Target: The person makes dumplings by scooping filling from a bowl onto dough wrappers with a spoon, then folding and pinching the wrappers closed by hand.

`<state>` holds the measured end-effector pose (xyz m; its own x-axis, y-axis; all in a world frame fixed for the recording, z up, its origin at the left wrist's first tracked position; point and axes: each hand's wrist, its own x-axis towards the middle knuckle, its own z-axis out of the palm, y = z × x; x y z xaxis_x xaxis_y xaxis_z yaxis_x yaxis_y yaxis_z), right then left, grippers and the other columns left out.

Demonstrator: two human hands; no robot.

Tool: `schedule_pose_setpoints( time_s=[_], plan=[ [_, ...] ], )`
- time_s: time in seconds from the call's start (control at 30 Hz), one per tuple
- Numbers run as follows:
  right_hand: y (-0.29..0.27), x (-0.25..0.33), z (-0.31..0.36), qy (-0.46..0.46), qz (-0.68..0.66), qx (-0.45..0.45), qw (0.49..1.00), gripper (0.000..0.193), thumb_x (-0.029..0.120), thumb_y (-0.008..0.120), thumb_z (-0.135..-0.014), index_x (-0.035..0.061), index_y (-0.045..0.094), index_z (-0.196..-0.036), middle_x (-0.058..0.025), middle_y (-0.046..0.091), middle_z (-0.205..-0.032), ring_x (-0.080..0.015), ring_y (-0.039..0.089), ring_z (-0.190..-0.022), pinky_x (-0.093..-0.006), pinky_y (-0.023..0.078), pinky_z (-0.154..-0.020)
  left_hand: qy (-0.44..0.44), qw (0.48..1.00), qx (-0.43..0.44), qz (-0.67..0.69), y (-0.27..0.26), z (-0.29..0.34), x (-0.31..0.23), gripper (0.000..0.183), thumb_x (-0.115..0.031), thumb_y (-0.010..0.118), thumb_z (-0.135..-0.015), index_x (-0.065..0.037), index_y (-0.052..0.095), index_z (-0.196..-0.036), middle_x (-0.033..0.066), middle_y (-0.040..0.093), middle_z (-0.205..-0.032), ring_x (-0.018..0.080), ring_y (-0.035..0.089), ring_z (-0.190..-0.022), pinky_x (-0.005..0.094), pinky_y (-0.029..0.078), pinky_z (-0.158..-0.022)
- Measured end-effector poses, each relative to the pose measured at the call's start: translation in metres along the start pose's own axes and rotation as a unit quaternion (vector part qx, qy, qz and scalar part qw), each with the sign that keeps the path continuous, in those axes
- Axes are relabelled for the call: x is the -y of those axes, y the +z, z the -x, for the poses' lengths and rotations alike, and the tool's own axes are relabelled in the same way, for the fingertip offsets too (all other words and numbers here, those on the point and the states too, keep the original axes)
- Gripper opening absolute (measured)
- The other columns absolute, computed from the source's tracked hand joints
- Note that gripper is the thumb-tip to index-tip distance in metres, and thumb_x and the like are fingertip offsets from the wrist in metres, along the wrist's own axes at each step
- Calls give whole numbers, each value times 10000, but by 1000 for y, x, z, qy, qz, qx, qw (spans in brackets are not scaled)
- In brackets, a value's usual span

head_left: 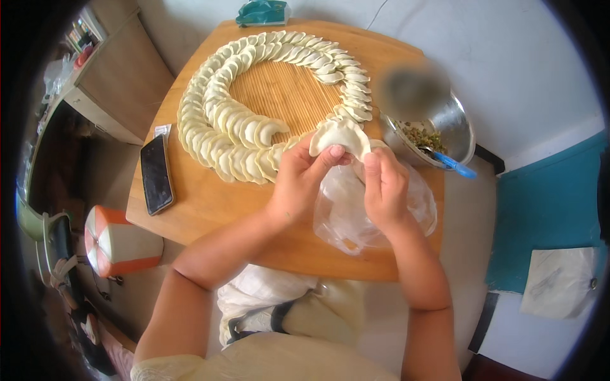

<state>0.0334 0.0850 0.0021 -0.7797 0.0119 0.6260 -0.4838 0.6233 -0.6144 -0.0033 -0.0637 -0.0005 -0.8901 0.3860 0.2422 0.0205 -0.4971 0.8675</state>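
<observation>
Over the bench (210, 209), both hands pinch one dumpling (340, 136). Left hand (298, 181): grip closed on dumpling's lower left edge, thumb on top. Right hand (384, 187): grip closed on its right end. Dumpling held just above a clear bag (346, 219), beside the mat (286, 92) with dumpling rows (216, 120) curved in rings. Steel bowl (454, 124) of filling right of hands, blue spoon (454, 165) in it. Phone (156, 174) lies left on bench.

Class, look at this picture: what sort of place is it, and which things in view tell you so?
Probably a home kitchen or dining corner: a wooden table bears a bamboo mat ringed with folded dumplings, beside a metal bowl of filling.
</observation>
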Motion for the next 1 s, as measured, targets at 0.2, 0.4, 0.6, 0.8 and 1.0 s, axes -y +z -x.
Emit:
schedule_pose_setpoints(
  time_s=[0.2, 0.4, 0.6, 0.8, 1.0],
  plan=[
    [2, 4, -6, -6, 27, -38, 999, 133, 82, 514, -894, 19, 485, -780, -128, 495, -668, -311, 476, -616, -401, 366, -575, -5, 999, 12, -41, -2, 1, -1, 220, -136, 565, -925, 15, 591, -1084, 42, 635, -966, 94, 569, -905, 256, 468, -813],
    [-4, -1, -8, -104, 121, -47, 986, 113, 83, 525, -890, 16, 506, -800, -118, 507, -664, -294, 497, -616, -394, 364, -595, -39, 997, 32, -61, 1, 0, 1, 232, -150, 577, -920, 16, 595, -1081, 34, 636, -950, 80, 559, -901, 248, 456, -811],
    [-5, 2, -10, -72, 107, -54, 990, 84, 71, 527, -892, 16, 538, -831, -119, 552, -714, -296, 516, -651, -392, 386, -619, -36, 997, 34, -66, -2, 1, 2, 233, -148, 573, -922, 13, 592, -1090, 27, 629, -940, 80, 554, -898, 249, 452, -808],
    [-5, 4, -8, -61, 104, -67, 990, 32, 29, 548, -871, 10, 563, -891, -122, 588, -770, -310, 528, -690, -379, 419, -608, -14, 992, 56, -113, 3, 2, 3, 250, -136, 566, -924, 18, 578, -1121, 28, 620, -940, 82, 546, -890, 246, 450, -793],
    [-4, 3, -6, -37, 102, -58, 992, 51, 27, 545, -871, 1, 564, -910, -124, 596, -783, -311, 544, -712, -378, 425, -613, -34, 993, 63, -93, 1, 0, 5, 280, -126, 547, -933, 34, 549, -1163, 45, 625, -963, 89, 559, -890, 252, 461, -808]
  ],
)
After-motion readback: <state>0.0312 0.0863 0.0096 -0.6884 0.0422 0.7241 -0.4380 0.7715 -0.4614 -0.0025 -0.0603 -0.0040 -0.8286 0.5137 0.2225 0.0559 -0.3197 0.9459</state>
